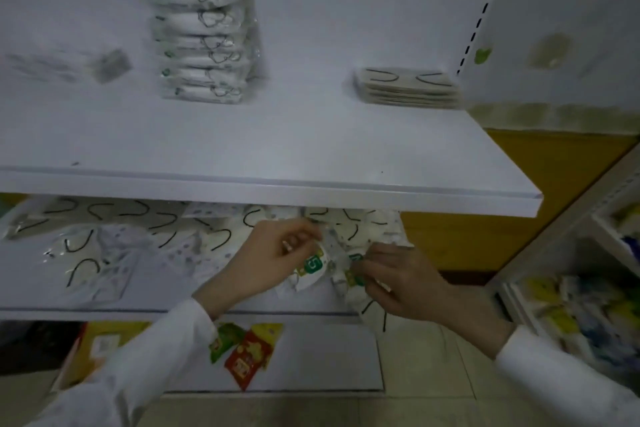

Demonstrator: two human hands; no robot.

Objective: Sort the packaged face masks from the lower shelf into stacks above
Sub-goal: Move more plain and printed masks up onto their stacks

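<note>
The upper shelf [277, 149] fills the top half of my view, and the lower shelf [162, 295] runs beneath it. Two sorted lots stand up top, well apart. A tall stack [204, 42] of green-labelled packets sits left of centre, each packet lying flat with its long axis across the shelf. A low stack [405, 88] of plainer packets with black ear loops sits near the right upright. On the lower shelf a loose pile [104, 246] of unsorted masks sprawls from the left end to under the hands, loops pointing every way.

I judge the step in hand to be the pick, since both grips are down at the right end of that pile. The left grip [273, 253] is curled, fingers and thumb pinching a packet with a green label [313, 265]. That packet lies tilted, its long axis running from back right to front left, label end by the fingertips. The right grip [398, 277] is likewise closed, pinching a second packet [346, 284]. Its long axis runs roughly front to back, and its near end hangs over the shelf's front lip. The two packets meet between the grips, but blur keeps me from saying whether they touch or overlap.

Next, I reckon, they need parting from each other and lifting out past the upper shelf's front edge. Each should then be turned crosswise and set squarely on the tall stack, which looks high enough to topple if nudged.
</note>
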